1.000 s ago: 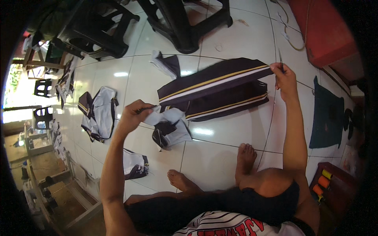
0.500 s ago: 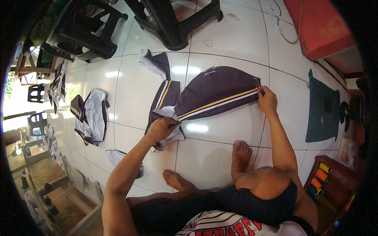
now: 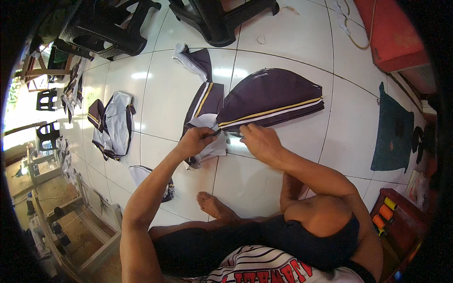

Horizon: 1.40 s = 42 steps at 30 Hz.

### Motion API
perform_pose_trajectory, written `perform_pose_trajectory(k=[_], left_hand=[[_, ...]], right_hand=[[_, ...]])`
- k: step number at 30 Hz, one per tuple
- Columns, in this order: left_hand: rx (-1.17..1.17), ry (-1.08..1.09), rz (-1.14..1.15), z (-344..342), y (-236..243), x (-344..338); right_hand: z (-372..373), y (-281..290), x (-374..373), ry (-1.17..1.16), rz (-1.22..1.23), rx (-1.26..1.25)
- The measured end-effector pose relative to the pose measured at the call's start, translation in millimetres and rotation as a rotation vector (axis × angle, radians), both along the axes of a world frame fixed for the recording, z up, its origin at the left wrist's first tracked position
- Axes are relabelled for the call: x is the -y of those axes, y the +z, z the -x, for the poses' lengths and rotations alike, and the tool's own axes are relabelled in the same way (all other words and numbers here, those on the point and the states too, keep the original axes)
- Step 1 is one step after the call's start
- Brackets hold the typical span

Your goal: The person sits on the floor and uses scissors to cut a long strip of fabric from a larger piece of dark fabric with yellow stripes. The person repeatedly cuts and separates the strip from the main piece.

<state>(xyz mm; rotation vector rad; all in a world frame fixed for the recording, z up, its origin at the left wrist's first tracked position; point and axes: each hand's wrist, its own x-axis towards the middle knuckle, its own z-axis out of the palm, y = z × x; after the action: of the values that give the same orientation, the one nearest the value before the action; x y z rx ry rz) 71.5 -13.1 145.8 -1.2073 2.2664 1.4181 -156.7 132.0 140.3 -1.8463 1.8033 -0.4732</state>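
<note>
A dark cut fabric panel (image 3: 269, 96) with a curved far edge and yellow and white stripes lies across the floor in front of me. My left hand (image 3: 197, 142) pinches its left corner, where pale lining (image 3: 204, 121) folds over. Beside that corner, at the panel's near edge, is my right hand (image 3: 260, 142), fingers closed around a small blue-handled tool that is mostly hidden. Another striped dark piece (image 3: 210, 100) lies just beyond my left hand, and a smaller dark and pale piece (image 3: 200, 63) touches it at the far end.
Grey and dark garment pieces (image 3: 113, 125) lie to the left. Black plastic stools (image 3: 212, 23) stand at the far side. On the right are a green cloth (image 3: 392, 129), a red cabinet (image 3: 401, 42) and thread spools (image 3: 386, 212). Wooden framing (image 3: 89, 221) stands lower left.
My right hand has moved left from the panel's right end to near my left hand. The left hand keeps its pinch on the corner. The view has shifted slightly.
</note>
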Motion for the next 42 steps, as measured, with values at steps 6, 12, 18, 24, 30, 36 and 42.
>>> perform_pose_trajectory(k=[6,12,18,24,30,36,42], left_hand=[[-0.028,0.045,-0.054,3,5,-3],[0.049,0.055,-0.146,5,7,3],[-0.006,0.025,-0.093,5,8,2],[-0.101,0.040,-0.263,9,38,6],[-0.177,-0.052,-0.498,14,91,18],[0.019,-0.061,-0.501,-38,130,56],[-0.094,-0.023,-0.511,-52,161,77]], right_hand=[[-21,-9,14,0.097,0.013,-0.095],[-23,-6,16,0.078,0.101,-0.127],[-22,-11,18,0.076,-0.004,-0.035],[-10,19,19,-0.193,0.108,0.637],[28,78,38,-0.060,-0.198,0.763],[115,132,39,-0.418,0.110,0.551],[136,146,45,-0.540,0.117,0.478]])
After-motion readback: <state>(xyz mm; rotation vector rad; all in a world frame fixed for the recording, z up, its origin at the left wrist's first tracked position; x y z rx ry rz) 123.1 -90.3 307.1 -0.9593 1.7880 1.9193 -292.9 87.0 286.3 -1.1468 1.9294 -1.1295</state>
